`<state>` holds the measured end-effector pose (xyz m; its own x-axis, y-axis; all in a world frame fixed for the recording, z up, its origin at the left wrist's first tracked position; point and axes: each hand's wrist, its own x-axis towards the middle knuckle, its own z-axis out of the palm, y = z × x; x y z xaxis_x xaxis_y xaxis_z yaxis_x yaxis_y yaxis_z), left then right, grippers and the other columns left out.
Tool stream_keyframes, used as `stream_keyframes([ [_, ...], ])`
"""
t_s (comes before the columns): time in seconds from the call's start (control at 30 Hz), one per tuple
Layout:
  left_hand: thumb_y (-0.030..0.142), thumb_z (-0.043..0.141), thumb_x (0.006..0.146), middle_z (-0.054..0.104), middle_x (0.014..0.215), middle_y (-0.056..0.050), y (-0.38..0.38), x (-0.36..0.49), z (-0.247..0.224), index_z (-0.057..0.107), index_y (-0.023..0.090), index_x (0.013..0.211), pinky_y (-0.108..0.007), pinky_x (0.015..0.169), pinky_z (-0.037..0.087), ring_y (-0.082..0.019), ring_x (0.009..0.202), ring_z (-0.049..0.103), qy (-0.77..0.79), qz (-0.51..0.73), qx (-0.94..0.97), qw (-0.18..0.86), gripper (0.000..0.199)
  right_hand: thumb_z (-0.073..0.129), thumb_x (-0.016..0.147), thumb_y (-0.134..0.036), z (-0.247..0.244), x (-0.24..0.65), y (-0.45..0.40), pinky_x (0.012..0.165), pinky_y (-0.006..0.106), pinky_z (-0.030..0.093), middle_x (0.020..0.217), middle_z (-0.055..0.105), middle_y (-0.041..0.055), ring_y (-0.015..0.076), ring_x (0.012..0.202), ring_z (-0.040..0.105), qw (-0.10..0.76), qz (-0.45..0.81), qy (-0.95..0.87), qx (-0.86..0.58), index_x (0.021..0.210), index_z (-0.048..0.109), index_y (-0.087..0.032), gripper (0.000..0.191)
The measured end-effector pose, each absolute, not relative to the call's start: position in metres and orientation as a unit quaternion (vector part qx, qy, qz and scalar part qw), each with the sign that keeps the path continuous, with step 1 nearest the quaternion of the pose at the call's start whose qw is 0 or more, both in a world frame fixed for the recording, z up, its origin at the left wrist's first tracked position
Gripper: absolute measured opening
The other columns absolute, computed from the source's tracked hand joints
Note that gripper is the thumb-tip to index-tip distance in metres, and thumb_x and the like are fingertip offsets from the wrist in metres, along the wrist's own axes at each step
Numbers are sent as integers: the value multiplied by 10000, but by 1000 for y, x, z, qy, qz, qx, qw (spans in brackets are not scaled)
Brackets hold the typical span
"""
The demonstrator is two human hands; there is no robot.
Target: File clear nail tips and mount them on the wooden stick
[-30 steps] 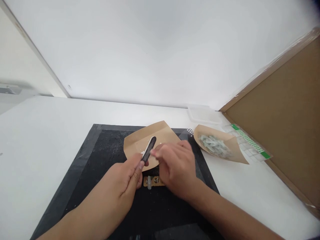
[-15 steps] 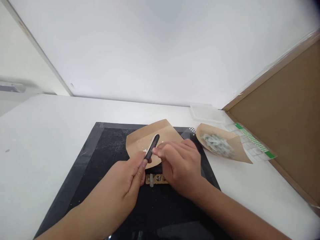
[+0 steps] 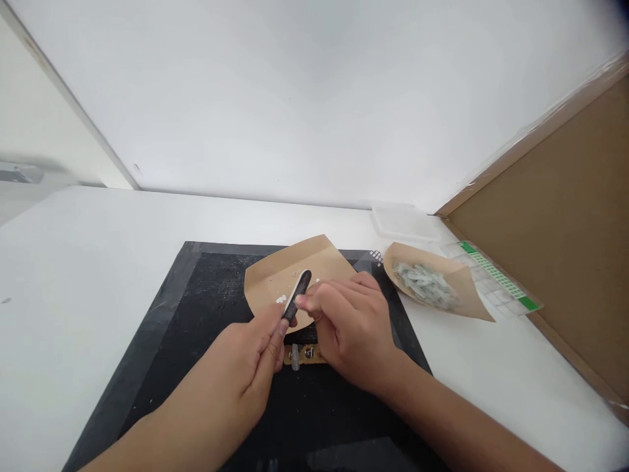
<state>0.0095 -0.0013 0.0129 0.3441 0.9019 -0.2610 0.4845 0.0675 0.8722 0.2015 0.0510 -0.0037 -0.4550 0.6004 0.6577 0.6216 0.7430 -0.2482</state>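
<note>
My left hand (image 3: pixel 250 364) is closed round the lower end of a dark stick with a pale edge (image 3: pixel 299 293), which slants up to the right. My right hand (image 3: pixel 354 324) has its fingers curled, with the thumb tip against the side of the stick. Whatever else its fingers pinch is too small to make out. Behind both hands lies a brown paper tray (image 3: pixel 268 278) with small white bits in it. Between the wrists, a small tan strip with metal parts (image 3: pixel 309 354) rests on the black mat, a translucent piece (image 3: pixel 295 357) across it.
A second paper tray (image 3: pixel 472 299) at the right holds many translucent pieces (image 3: pixel 425 283). Beside it lies a clear sheet with a green strip (image 3: pixel 498 275). A clear plastic lid or box (image 3: pixel 403 223) sits behind. The black mat (image 3: pixel 171 347) lies on a white table (image 3: pixel 73 262).
The whole view has shifted slightly. The stick's upper end sits a little lower between my hands, and more white bits show in the tray.
</note>
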Motion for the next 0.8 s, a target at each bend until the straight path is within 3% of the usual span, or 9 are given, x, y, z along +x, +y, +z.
stream_keyframes([
  [0.37, 496, 294, 1093, 448, 616, 59, -1, 9, 8, 404, 244, 803, -249, 478, 306, -121, 461, 377, 534, 213, 657, 487, 400, 525, 982, -86, -6, 198, 47, 632, 350, 238, 674, 688, -34, 108, 578, 561, 387, -32, -843, -374, 792, 535, -208, 226],
  [0.8, 492, 264, 1101, 491, 639, 54, 1, 9, 8, 405, 239, 809, -251, 496, 327, -110, 459, 393, 541, 208, 663, 474, 411, 520, 972, -79, -7, 198, 48, 641, 343, 243, 652, 653, -42, 108, 572, 534, 382, -18, -843, -378, 798, 547, -205, 216],
])
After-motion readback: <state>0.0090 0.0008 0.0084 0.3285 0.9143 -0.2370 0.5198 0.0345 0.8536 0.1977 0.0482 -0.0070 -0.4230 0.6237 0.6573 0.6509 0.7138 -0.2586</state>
